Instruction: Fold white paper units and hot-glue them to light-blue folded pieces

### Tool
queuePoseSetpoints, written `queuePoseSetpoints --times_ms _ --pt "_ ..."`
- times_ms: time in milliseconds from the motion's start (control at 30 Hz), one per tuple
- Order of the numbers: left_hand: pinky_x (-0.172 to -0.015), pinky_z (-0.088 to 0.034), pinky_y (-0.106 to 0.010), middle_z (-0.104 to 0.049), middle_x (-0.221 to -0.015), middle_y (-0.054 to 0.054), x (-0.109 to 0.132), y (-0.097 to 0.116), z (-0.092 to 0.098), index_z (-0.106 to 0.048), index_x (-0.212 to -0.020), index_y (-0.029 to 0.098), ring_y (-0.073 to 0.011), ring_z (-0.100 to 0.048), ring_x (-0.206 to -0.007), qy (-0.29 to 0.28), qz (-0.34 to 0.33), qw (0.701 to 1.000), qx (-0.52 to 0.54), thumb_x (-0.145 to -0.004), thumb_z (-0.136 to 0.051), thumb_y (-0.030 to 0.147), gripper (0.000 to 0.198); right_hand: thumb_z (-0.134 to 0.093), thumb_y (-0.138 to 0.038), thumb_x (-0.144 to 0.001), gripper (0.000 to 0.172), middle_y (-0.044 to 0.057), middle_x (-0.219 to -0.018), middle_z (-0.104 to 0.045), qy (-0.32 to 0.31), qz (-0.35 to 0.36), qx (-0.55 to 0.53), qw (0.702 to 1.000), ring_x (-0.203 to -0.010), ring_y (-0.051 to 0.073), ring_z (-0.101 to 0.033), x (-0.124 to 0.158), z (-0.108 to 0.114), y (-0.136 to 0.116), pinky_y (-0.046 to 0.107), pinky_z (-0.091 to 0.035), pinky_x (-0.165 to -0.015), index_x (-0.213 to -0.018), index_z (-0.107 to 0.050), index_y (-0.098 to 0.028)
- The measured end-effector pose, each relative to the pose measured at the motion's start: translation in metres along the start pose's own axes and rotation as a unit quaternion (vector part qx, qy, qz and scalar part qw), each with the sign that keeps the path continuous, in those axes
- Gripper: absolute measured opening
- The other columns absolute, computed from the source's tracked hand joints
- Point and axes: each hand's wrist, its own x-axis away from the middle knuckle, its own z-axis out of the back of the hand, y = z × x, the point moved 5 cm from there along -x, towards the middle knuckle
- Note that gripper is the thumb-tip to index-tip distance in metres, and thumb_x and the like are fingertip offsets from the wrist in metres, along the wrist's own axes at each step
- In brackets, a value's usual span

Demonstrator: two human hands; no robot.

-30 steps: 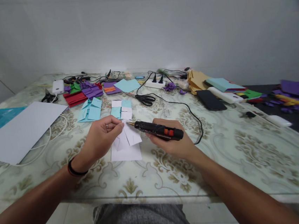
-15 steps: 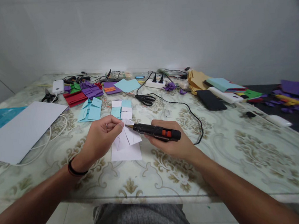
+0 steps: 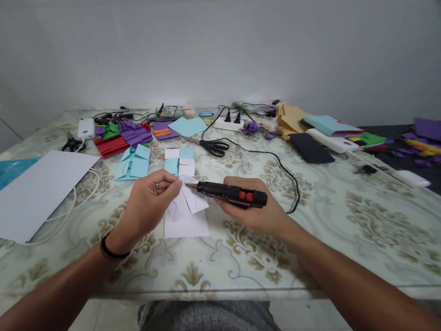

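Note:
My right hand is wrapped round a black glue gun with orange parts, its nozzle pointing left. The nozzle tip meets or nearly meets a folded white paper piece at the middle. My left hand, closed in a pinch, holds the upper edge of that folded paper. Under it lies a flat white sheet. Just beyond are small white and light blue paper pieces and a folded light blue paper.
Black-handled scissors lie behind the papers, near a white power strip. The gun's black cord loops on the right. A black phone sits further right. A large white sheet covers the left side. Coloured papers line the back.
Almost nothing differs. Both hands, the glue gun and the folded white paper keep nearly the same places.

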Motion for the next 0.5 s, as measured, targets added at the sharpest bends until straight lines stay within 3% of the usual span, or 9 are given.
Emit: queuePoseSetpoints --times_ms 500 --pt "-0.046 -0.027 -0.021 -0.058 -0.055 0.002 -0.0015 0.0012 0.0047 -0.068 -0.073 0.016 -0.0088 -0.042 -0.050 0.029 -0.009 0.999 -0.015 -0.080 -0.072 0.037 0.022 -0.068 -0.022 -0.084 0.027 -0.004 -0.061 -0.047 0.023 -0.028 0.002 0.999 -0.056 0.011 -0.042 -0.0015 0.0053 0.0013 0.026 -0.033 -0.055 -0.065 -0.050 -0.020"
